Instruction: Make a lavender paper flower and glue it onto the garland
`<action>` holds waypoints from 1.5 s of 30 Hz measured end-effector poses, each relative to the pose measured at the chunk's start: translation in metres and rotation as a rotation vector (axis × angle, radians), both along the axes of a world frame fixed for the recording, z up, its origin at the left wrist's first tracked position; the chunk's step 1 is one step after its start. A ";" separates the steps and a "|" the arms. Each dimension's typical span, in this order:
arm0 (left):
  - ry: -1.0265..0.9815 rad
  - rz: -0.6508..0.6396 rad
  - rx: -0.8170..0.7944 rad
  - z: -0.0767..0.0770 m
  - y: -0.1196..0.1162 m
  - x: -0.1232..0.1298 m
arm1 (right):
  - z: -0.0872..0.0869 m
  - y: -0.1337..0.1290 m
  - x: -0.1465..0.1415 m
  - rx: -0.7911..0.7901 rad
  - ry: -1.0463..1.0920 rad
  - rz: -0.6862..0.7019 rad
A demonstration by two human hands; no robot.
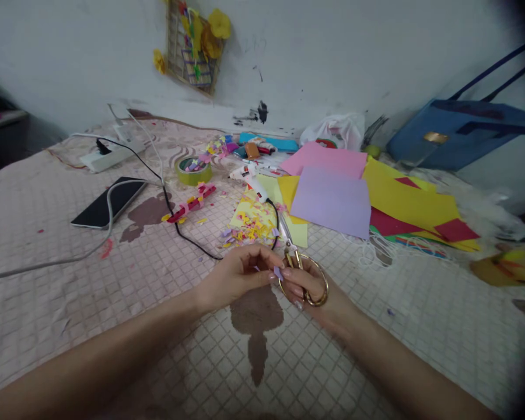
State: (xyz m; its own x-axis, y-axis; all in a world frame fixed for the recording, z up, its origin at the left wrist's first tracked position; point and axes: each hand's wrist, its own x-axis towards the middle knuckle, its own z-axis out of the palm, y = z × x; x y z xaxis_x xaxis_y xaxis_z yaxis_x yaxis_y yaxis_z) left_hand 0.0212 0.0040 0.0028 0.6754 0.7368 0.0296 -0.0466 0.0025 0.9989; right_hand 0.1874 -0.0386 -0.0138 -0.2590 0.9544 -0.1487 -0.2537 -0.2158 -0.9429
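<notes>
Near the middle of the view my left hand (245, 273) pinches a small purple paper piece (279, 273) between thumb and fingertips. My right hand (308, 286) touches the same piece from the other side and is wrapped round the gold handles of a pair of scissors (294, 248). The blades point up and away, toward the white glue gun (256, 184). Just beyond my hands lies a heap of small yellow, pink and purple paper scraps (254, 227) on pale yellow paper. A larger purple sheet (330, 201) lies to the right.
A phone (109, 203), power strip (111, 154) and cables lie at the left. Behind the scraps are a tape roll (193, 171) and a decorated red strip (190, 204). Yellow sheets (411, 201), white string (380, 251) and a blue bag (459, 131) are at the right.
</notes>
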 end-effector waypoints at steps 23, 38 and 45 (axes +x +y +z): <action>0.026 0.118 -0.258 -0.004 -0.005 0.005 | 0.002 0.002 0.005 0.116 -0.321 -0.066; 0.162 0.184 -0.102 -0.009 -0.003 0.004 | 0.013 -0.002 -0.003 0.099 -0.466 -0.017; 0.192 0.128 -0.065 -0.006 -0.003 0.003 | 0.010 -0.001 -0.004 0.097 -0.513 -0.005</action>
State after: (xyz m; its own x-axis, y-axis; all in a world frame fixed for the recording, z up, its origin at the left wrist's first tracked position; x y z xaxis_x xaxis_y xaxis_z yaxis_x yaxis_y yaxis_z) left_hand 0.0238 0.0013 -0.0036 0.5652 0.8128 -0.1410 0.1406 0.0735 0.9873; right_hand 0.1832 -0.0396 -0.0041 -0.1711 0.9711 -0.1663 0.2457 -0.1214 -0.9617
